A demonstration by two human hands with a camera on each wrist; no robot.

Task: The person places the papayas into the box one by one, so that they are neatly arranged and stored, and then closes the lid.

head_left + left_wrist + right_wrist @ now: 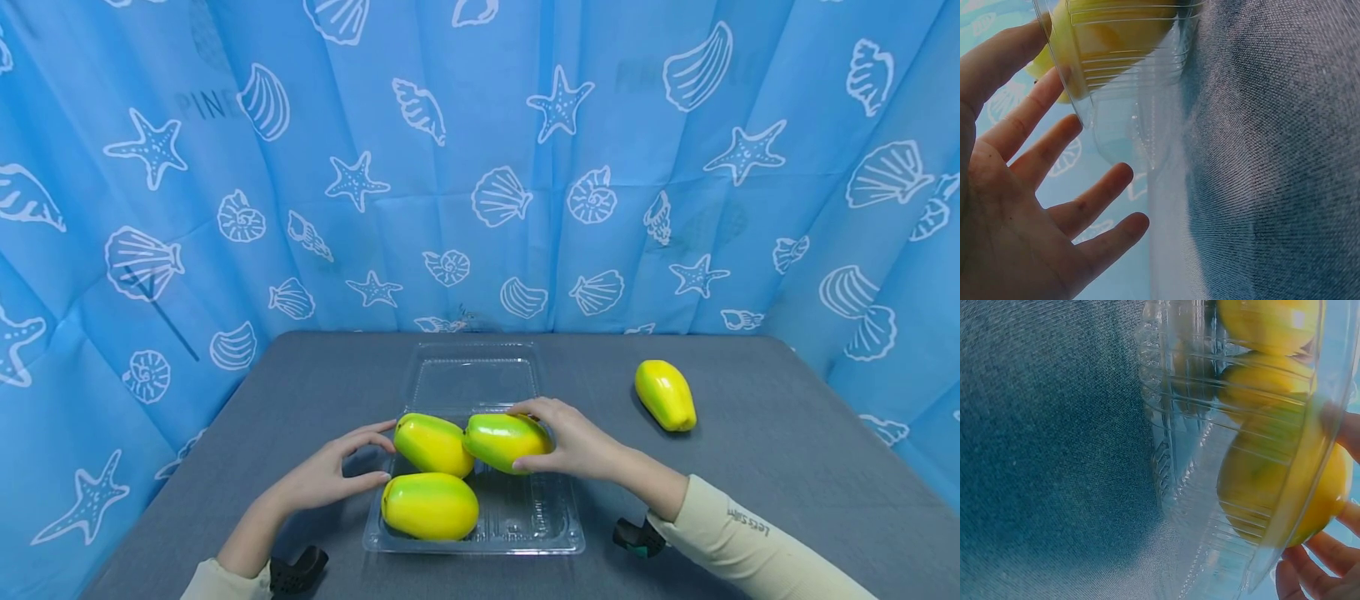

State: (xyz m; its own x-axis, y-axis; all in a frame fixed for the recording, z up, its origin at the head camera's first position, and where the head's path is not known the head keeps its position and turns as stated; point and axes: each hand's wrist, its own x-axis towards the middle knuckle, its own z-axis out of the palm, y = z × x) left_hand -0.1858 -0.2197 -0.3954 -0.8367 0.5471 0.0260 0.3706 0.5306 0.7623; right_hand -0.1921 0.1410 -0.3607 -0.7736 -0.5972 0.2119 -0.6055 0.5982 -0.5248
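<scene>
My right hand grips a yellow-green papaya by its right end, thumb in front and fingers behind. That papaya is over the back right part of a clear plastic clamshell box; the right wrist view shows it through the box wall. Two more papayas lie in the box's left half, one at the back and one in front. At the box's left edge, my left hand has its fingers spread. In the left wrist view, its fingertips are right at the rim, with nothing gripped.
Behind the box, its clear lid lies folded back on the grey table. A fourth papaya sits on the table at the back right. A blue curtain with white shells hangs behind the table.
</scene>
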